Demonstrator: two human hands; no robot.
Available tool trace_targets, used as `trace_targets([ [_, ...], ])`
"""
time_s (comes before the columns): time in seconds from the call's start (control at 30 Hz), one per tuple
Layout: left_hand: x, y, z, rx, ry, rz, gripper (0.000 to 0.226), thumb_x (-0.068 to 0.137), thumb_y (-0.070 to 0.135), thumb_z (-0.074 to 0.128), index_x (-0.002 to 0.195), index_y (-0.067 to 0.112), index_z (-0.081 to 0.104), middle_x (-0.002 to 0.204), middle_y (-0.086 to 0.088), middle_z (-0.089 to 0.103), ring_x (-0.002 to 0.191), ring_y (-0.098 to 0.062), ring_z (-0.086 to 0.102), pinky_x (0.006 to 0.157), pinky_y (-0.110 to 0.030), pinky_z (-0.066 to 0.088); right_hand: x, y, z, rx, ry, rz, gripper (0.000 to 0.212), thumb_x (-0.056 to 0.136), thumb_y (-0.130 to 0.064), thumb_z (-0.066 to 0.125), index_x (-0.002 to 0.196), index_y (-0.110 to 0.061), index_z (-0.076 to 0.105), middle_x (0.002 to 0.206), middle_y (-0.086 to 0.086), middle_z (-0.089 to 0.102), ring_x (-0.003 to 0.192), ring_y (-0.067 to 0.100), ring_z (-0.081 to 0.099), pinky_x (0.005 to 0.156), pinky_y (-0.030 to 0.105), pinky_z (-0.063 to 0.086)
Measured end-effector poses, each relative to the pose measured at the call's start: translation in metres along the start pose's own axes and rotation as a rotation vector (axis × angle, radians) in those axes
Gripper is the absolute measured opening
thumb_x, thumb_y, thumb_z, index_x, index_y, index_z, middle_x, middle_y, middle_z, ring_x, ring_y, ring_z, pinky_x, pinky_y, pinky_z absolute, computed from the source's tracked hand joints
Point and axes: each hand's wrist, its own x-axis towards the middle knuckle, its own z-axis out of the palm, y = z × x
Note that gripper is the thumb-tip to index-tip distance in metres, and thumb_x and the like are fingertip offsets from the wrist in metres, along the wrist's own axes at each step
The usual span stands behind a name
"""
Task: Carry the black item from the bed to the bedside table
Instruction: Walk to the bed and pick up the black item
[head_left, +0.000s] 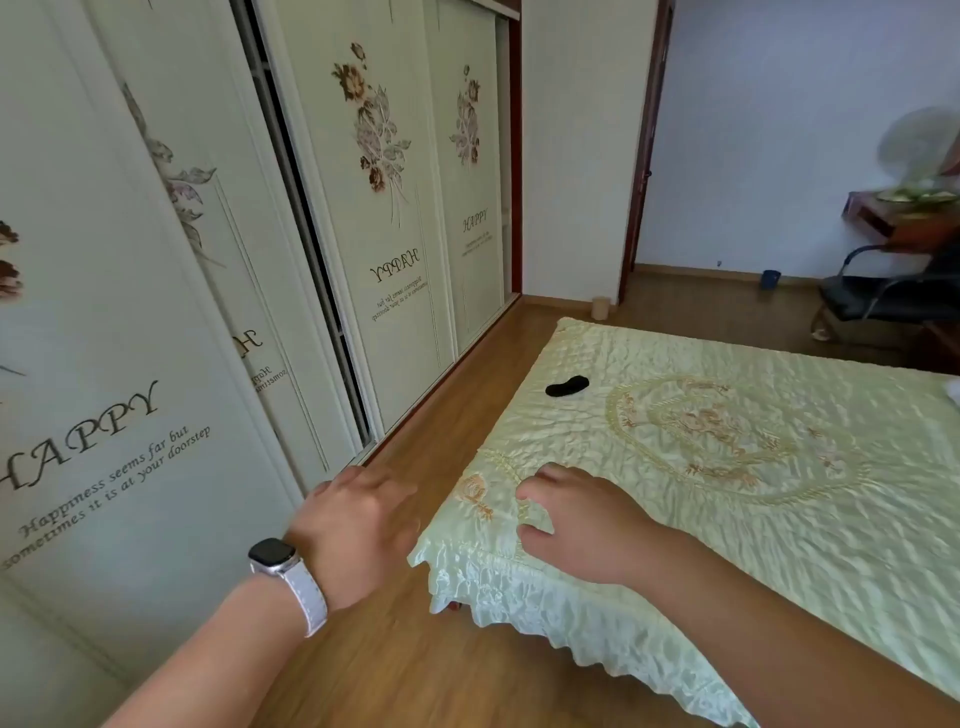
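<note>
A small black item (567, 386) lies on the pale green bedspread of the bed (779, 493), close to the bed's left edge and towards its far end. My right hand (576, 525) hovers over the near corner of the bed, fingers apart and holding nothing, well short of the black item. My left hand (358, 525), with a white-strapped watch on the wrist, hangs over the wooden floor left of the bed corner, fingers loosely spread and empty. No bedside table is in view.
White sliding wardrobe doors (208, 312) with flower prints line the left side. A strip of wooden floor (457, 415) runs between them and the bed. At the far right stand a dark chair (883, 296), a fan and a red-brown shelf.
</note>
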Motion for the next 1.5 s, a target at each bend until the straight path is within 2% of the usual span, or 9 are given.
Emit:
trace_targets([
  [0.27,0.051,-0.11,0.017,-0.074,0.047,0.021,0.043,0.087,0.049,0.048,0.128,0.034,0.053,0.13,0.012,0.056,0.119,-0.013,0.046,0.099,-0.033,0.04,0.112,-0.034,0.023,0.005,0.007,-0.004,0.038,0.089,-0.047,0.048,0.121,-0.027,0.055,0.115,-0.008,0.054,0.105,0.013,0.05,0.08,0.033,0.046],
  [0.43,0.083,-0.191,0.021,-0.11,0.077,0.003,0.041,0.088,0.046,0.051,0.125,0.03,0.056,0.127,0.008,0.059,0.116,-0.014,0.05,0.096,-0.035,0.042,0.193,-0.065,0.04,-0.001,0.025,-0.006,0.04,0.088,-0.05,0.046,0.121,-0.028,0.054,0.111,-0.011,0.054,0.099,0.012,0.052,0.074,0.03,0.046],
  [0.6,0.109,-0.245,0.028,-0.148,0.069,-0.004,0.042,0.087,0.045,0.052,0.125,0.029,0.057,0.127,0.007,0.06,0.116,-0.015,0.051,0.094,-0.034,0.044,0.251,-0.089,0.051,0.013,0.009,-0.003,0.041,0.087,-0.051,0.046,0.12,-0.028,0.055,0.107,-0.01,0.055,0.093,0.011,0.054,0.077,0.033,0.05],
  [0.8,0.142,-0.279,0.033,-0.193,0.062,-0.006,0.042,0.088,0.044,0.053,0.125,0.026,0.057,0.126,0.006,0.061,0.116,-0.015,0.05,0.094,-0.034,0.044,0.3,-0.094,0.055,0.002,-0.017,-0.021,0.039,0.09,-0.047,0.049,0.123,-0.026,0.055,0.112,-0.008,0.056,0.089,0.01,0.056,0.076,0.033,0.051],
  [0.93,0.161,-0.3,0.036,-0.187,0.064,-0.033,0.039,0.086,0.041,0.057,0.121,0.024,0.06,0.121,0.004,0.064,0.112,-0.017,0.054,0.09,-0.036,0.047,0.338,-0.086,0.061,0.013,-0.046,-0.034,0.04,0.092,-0.046,0.049,0.126,-0.025,0.053,0.123,-0.006,0.055,0.098,0.012,0.056,0.082,0.034,0.05],
  [1.1,0.198,-0.32,0.047,-0.14,0.048,-0.074,0.037,0.085,0.042,0.057,0.117,0.024,0.061,0.117,0.005,0.065,0.108,-0.016,0.056,0.086,-0.035,0.049,0.392,-0.067,0.076,0.037,-0.066,-0.067,0.041,0.092,-0.047,0.049,0.127,-0.028,0.052,0.112,-0.008,0.055,0.084,0.007,0.055,0.076,0.03,0.049],
  [1.27,0.258,-0.338,0.058,-0.097,-0.006,-0.096,0.041,0.087,0.045,0.053,0.124,0.028,0.055,0.126,0.009,0.059,0.117,-0.013,0.049,0.094,-0.031,0.043,0.452,-0.029,0.072,0.066,-0.11,-0.055,0.045,0.092,-0.048,0.045,0.132,-0.028,0.049,0.121,-0.007,0.055,0.096,0.01,0.055,0.084,0.031,0.048],
  [1.37,0.305,-0.342,0.063,-0.093,-0.007,-0.092,0.042,0.087,0.046,0.051,0.125,0.028,0.054,0.126,0.009,0.059,0.116,-0.012,0.049,0.091,-0.029,0.04,0.485,-0.002,0.064,0.059,-0.132,-0.052,0.047,0.092,-0.047,0.044,0.134,-0.026,0.047,0.124,-0.005,0.055,0.102,0.014,0.055,0.087,0.034,0.048],
  [1.5,0.359,-0.335,0.073,-0.104,-0.009,-0.071,0.041,0.088,0.046,0.051,0.126,0.028,0.053,0.125,0.01,0.058,0.114,-0.011,0.05,0.092,-0.03,0.042,0.522,0.03,0.057,0.051,-0.168,-0.046,0.042,0.094,-0.043,0.044,0.131,-0.024,0.05,0.121,-0.002,0.057,0.101,0.017,0.057,0.086,0.035,0.049],
])
